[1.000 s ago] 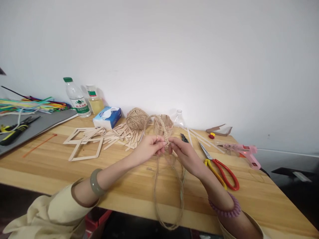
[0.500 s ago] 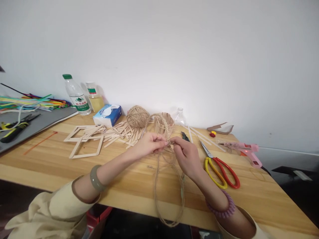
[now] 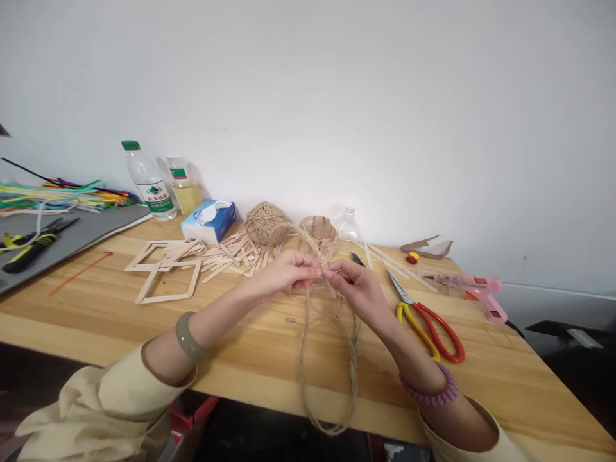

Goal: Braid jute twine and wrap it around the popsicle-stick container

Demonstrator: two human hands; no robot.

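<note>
Between my two hands is a braid of jute twine (image 3: 314,242), its plaited part arching up and back over the table. My left hand (image 3: 294,273) pinches it from the left, thumb and fingertips together. From the right, my right hand (image 3: 359,289) pinches the twine at nearly the same spot, the fingertips almost meeting. Loose twine strands (image 3: 302,359) hang from there in a long loop past the table's front edge. Behind the braid stand a ball of twine (image 3: 264,224) and a round holder of wooden sticks (image 3: 323,230), partly covered by the braid.
Scissors (image 3: 428,327) and a pink glue gun (image 3: 474,289) lie right; a utility knife (image 3: 357,259) is behind my right hand. Craft sticks (image 3: 235,253), stick frames (image 3: 168,282), a tissue pack (image 3: 209,221), a water bottle (image 3: 151,183) and pliers (image 3: 36,247) are left.
My right hand has turned, its thumb now meeting the fingers at the twine near my left fingertips. The braid lies straighter across the stick holder. The left hand has barely moved.
</note>
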